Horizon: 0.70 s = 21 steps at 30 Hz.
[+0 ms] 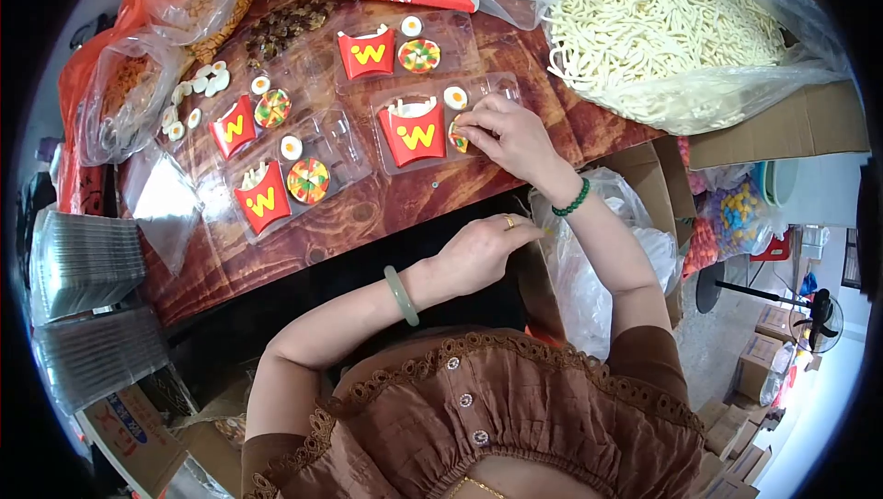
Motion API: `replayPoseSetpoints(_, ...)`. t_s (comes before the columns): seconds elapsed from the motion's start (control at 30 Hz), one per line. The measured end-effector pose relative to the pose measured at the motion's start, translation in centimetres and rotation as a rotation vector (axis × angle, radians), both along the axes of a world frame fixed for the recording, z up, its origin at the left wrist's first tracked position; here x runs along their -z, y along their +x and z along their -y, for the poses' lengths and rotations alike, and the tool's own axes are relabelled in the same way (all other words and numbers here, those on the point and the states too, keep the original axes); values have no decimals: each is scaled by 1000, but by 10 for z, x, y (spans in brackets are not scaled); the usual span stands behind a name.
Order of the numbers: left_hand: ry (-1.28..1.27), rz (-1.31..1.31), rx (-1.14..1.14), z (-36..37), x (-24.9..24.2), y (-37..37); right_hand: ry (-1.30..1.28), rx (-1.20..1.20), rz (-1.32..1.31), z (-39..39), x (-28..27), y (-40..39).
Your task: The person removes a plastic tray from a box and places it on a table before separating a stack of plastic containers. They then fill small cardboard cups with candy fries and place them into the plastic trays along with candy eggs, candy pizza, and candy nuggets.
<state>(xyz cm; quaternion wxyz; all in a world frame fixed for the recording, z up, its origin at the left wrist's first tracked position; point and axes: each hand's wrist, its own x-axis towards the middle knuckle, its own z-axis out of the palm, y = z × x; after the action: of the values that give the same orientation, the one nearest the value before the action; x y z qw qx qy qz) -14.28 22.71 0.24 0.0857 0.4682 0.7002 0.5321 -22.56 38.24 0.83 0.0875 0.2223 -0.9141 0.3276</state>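
Note:
My right hand (515, 138), with a green bead bracelet, pinches at a round toy pizza (458, 134) in the nearest right clear plastic tray (394, 166), partly hiding it. Beside it in that tray are a red toy fries box (413, 131) with a yellow W and a toy fried egg (455, 98). My left hand (480, 252), with a jade bangle and a ring, hangs below the table's front edge. Its fingers are pressed together and point right; whatever they may hold is hidden. Other trays hold similar sets, with a fries box (262, 197) and pizza (308, 181) at front left.
A big plastic bag of pale fry-shaped pieces (667, 34) stands at the back right. Loose egg pieces (212, 80) and a dark pile (290, 28) lie at left. Stacked clear trays (87, 260) stand beside the table, and a plastic-lined box (598, 260) is below my right forearm.

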Motion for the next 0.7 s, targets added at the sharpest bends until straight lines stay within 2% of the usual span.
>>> replayPoseSetpoints(0.07,20,8,-26,0,2,1,28,5,0,1,1,2)
replayPoseSetpoints(0.13,45,14,-47,-2,2,3,-61,37,-41,0,0,4)
replayPoseSetpoints(0.17,93,145,-32,-3,1,4,-59,36,-42,-1,-5,8)
replayPoseSetpoints(0.2,142,273,-21,-4,-1,4,-179,73,-93,-3,-16,17)
replayPoseSetpoints(0.23,145,267,-32,-9,-3,3,-300,103,-143,-4,-30,29)
replayPoseSetpoints(0.3,529,1446,105,-23,-11,-2,-80,40,-346,1,-73,67)
replayPoseSetpoints(0.33,726,1791,254,-29,-16,-5,37,-123,-312,-1,-70,90)
replayPoseSetpoints(0.37,687,1933,241,-51,-21,0,306,-254,-255,-11,-56,111)
replayPoseSetpoints(0.4,658,2069,225,-64,-23,2,18,-182,-380,-22,-21,122)
replayPoseSetpoints(0.43,502,1738,168,-53,-51,6,-475,140,91,-40,-15,130)
replayPoseSetpoints(0.47,404,1776,255,-47,-65,6,-901,452,634,-60,-9,133)
replayPoseSetpoints(0.5,447,1630,462,-28,-87,-1,-907,385,641,-79,-11,140)
replayPoseSetpoints(0.53,468,1474,676,-9,-104,-5,-530,353,810,-103,-21,148)
replayPoseSetpoints(0.6,464,458,298,33,-124,-39,263,314,1039,-137,-31,167)
replayPoseSetpoints(0.63,401,184,-20,63,-137,-65,219,321,887,-138,-19,171)
replayPoseSetpoints(0.67,458,10,-268,89,-141,-93,171,329,741,-138,-7,172)
replayPoseSetpoints(0.7,441,85,-489,120,-140,-124,172,326,751,-138,-5,165)
